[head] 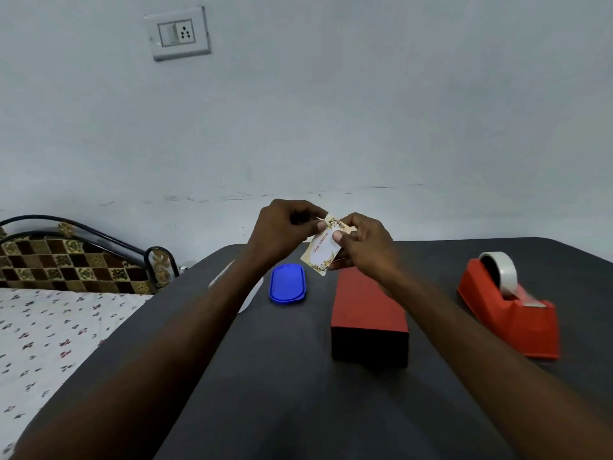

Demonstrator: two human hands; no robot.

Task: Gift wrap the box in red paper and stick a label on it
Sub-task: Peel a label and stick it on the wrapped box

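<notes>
- Both hands are raised over the far part of the dark table point(282, 376), holding a small label point(323, 249) between them.
- The label is a pale card with a floral border and the words "Best Wishes" in red; it hangs tilted, its long side running from upper right to lower left.
- The left hand point(282, 229) has its fingers curled, and its thumb presses on the label's upper edge; it pinches the card there.
- The right hand point(360, 242) grips the label's right side, thumb on the printed face and fingers curled behind it.
- Whether a backing sheet is being peeled from the label cannot be told: the corner between the thumbs is too small and blurred.
- The box point(368, 318), covered in red paper, lies on the table just below the hands, its long side pointing away from the person. The label is held above its far end and does not touch it.
- A red tape dispenser point(510, 313) with a roll of clear tape stands on the table to the right of the box, apart from it.
- A blue oval lid point(287, 283) lies flat to the left of the box, and a white object point(252, 293) shows partly from behind the left forearm.
- Left of the table is a bed point(49, 330) with a flowered sheet, and a switch plate point(177, 33) sits high on the wall.
</notes>
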